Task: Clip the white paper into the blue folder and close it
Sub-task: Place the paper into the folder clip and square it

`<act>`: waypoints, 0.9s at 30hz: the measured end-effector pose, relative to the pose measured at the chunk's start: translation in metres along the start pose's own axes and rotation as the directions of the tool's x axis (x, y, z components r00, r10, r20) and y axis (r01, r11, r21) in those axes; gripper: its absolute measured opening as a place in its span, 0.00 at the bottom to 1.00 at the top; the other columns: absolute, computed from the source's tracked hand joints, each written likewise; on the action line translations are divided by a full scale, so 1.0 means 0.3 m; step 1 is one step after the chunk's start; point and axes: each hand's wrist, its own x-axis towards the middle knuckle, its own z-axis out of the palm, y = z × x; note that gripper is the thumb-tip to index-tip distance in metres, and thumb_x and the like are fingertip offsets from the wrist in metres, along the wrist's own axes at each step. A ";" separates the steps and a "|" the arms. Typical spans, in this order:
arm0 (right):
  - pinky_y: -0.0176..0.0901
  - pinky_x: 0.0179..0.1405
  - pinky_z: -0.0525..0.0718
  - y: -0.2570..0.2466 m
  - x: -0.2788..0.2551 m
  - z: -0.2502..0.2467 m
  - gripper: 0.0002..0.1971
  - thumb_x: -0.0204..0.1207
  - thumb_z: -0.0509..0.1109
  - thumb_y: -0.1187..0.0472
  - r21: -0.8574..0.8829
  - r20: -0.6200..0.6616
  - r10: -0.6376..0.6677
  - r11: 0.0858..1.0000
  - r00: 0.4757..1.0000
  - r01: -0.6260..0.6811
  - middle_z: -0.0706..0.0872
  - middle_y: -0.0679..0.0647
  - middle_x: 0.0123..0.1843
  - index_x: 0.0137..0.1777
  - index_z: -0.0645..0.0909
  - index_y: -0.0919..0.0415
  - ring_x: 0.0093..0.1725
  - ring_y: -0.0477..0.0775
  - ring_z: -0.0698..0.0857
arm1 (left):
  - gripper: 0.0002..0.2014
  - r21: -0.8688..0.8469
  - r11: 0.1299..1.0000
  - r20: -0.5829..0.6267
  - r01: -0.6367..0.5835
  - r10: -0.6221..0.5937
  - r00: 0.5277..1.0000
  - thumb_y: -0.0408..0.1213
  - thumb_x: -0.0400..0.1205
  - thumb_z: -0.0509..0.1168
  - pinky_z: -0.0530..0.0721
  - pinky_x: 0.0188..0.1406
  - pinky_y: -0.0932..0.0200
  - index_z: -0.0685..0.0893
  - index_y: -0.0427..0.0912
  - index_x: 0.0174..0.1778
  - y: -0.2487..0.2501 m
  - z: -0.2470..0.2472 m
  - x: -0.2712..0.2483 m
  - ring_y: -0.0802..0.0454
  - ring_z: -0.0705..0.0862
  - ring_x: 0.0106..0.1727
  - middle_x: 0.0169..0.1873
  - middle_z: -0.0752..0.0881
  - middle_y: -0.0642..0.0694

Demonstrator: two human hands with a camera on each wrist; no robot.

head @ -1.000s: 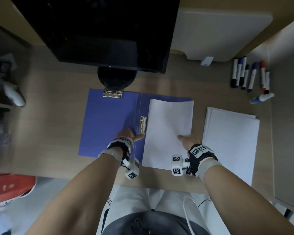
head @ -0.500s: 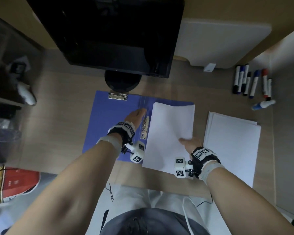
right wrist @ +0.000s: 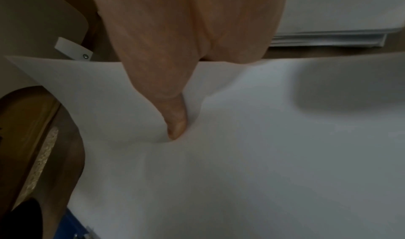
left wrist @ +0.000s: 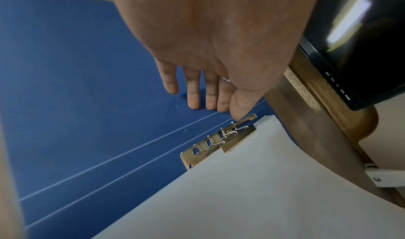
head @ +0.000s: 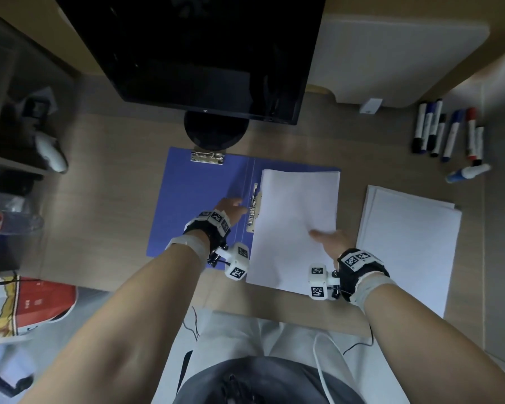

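The blue folder lies open on the desk in front of the monitor stand. A metal spring clip runs along its spine. The white paper covers the folder's right half, and its left edge meets the clip. My left hand rests on the left panel beside the clip, its fingers straight and the thumb tip touching the clip's lever. My right hand pinches the paper's right edge, the thumb pressing a dent into the sheet from above.
A stack of white paper lies right of the folder. Several markers sit at the far right. A black monitor and its round base stand just behind the folder. A bottle lies at the left edge.
My left hand has moved from the clip's near end up along it to its middle. The paper's left edge has slid against the clip. My right hand keeps its hold on the paper.
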 end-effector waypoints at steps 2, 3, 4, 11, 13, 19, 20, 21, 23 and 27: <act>0.49 0.53 0.79 0.004 0.016 0.002 0.40 0.72 0.76 0.41 -0.011 0.008 0.001 1.000 1.000 -0.001 0.83 0.67 0.67 0.73 0.75 0.73 0.64 0.66 0.83 | 0.28 0.031 1.000 -0.035 -0.002 0.003 0.999 0.40 0.82 0.63 0.71 0.74 0.51 0.69 0.42 0.79 -0.015 0.012 0.002 0.40 0.73 0.77 0.78 0.71 0.40; 0.49 0.52 0.79 0.003 0.018 0.000 0.40 0.71 0.76 0.41 -0.019 0.002 -0.004 1.000 1.000 0.004 0.84 0.67 0.66 0.72 0.75 0.73 0.63 0.66 0.83 | 0.28 0.069 0.998 -0.058 -0.010 0.014 0.998 0.41 0.81 0.63 0.72 0.75 0.50 0.70 0.43 0.79 -0.020 0.016 -0.002 0.40 0.74 0.76 0.78 0.72 0.41; 0.50 0.52 0.79 0.001 0.023 0.001 0.40 0.71 0.77 0.40 -0.028 -0.007 -0.003 1.000 1.000 0.003 0.84 0.67 0.66 0.72 0.76 0.72 0.61 0.65 0.84 | 0.28 0.101 0.995 -0.075 -0.015 0.023 0.997 0.42 0.81 0.64 0.72 0.76 0.49 0.70 0.45 0.78 -0.024 0.018 -0.002 0.40 0.74 0.75 0.78 0.72 0.42; 0.52 0.57 0.78 -0.040 0.037 0.013 0.32 0.69 0.80 0.46 0.073 -0.036 -0.024 0.997 0.999 0.026 0.84 0.58 0.58 0.65 0.82 0.69 0.60 0.64 0.82 | 0.28 0.164 0.986 -0.046 -0.033 0.041 0.998 0.43 0.80 0.63 0.72 0.77 0.46 0.69 0.48 0.79 -0.026 0.013 -0.011 0.41 0.73 0.76 0.80 0.68 0.45; 0.52 0.55 0.80 -0.056 0.042 0.010 0.34 0.66 0.81 0.43 0.050 -0.032 -0.030 0.998 0.999 0.031 0.86 0.59 0.59 0.64 0.82 0.69 0.57 0.62 0.83 | 0.29 0.152 0.988 -0.025 -0.035 0.040 0.999 0.43 0.80 0.63 0.73 0.76 0.46 0.69 0.49 0.79 -0.031 0.009 -0.014 0.42 0.73 0.76 0.80 0.67 0.46; 0.53 0.55 0.78 -0.085 0.055 0.019 0.44 0.69 0.80 0.45 -0.011 -0.051 -0.012 1.000 0.999 0.011 0.80 0.66 0.71 0.75 0.69 0.73 0.68 0.67 0.80 | 0.29 0.116 0.992 0.042 -0.058 0.054 0.998 0.40 0.82 0.62 0.70 0.78 0.48 0.66 0.47 0.81 -0.011 -0.004 -0.004 0.41 0.70 0.79 0.81 0.66 0.43; 0.52 0.55 0.77 -0.084 0.054 0.022 0.44 0.70 0.79 0.45 -0.017 -0.046 -0.001 1.000 0.999 0.001 0.79 0.66 0.72 0.77 0.67 0.73 0.69 0.68 0.80 | 0.28 0.103 0.993 0.059 -0.059 0.054 0.997 0.39 0.83 0.61 0.70 0.78 0.49 0.65 0.46 0.81 -0.003 -0.006 -0.001 0.41 0.70 0.79 0.81 0.67 0.42; 0.53 0.56 0.78 -0.079 0.060 0.026 0.44 0.71 0.79 0.45 -0.024 -0.044 0.002 1.000 0.999 -0.003 0.78 0.66 0.73 0.78 0.66 0.72 0.70 0.68 0.79 | 0.28 0.096 0.994 0.067 -0.059 0.053 0.996 0.38 0.83 0.60 0.69 0.77 0.50 0.64 0.44 0.81 0.003 -0.007 0.004 0.41 0.70 0.78 0.80 0.68 0.41; 0.54 0.62 0.78 -0.076 0.058 0.032 0.43 0.73 0.77 0.47 -0.046 -0.052 -0.007 0.999 0.999 0.004 0.75 0.67 0.76 0.79 0.64 0.72 0.72 0.68 0.77 | 0.29 0.073 0.996 0.064 -0.052 0.048 0.997 0.37 0.83 0.61 0.69 0.76 0.51 0.64 0.42 0.82 0.011 -0.011 0.012 0.41 0.71 0.78 0.79 0.70 0.40; 0.50 0.51 0.84 -0.085 0.060 0.041 0.39 0.73 0.77 0.47 -0.104 -0.059 -0.012 0.995 0.998 0.006 0.83 0.65 0.64 0.75 0.69 0.72 0.59 0.65 0.85 | 0.29 0.051 0.998 0.093 -0.024 0.019 0.996 0.37 0.84 0.60 0.68 0.76 0.52 0.62 0.41 0.82 0.029 -0.023 0.022 0.41 0.71 0.78 0.78 0.71 0.40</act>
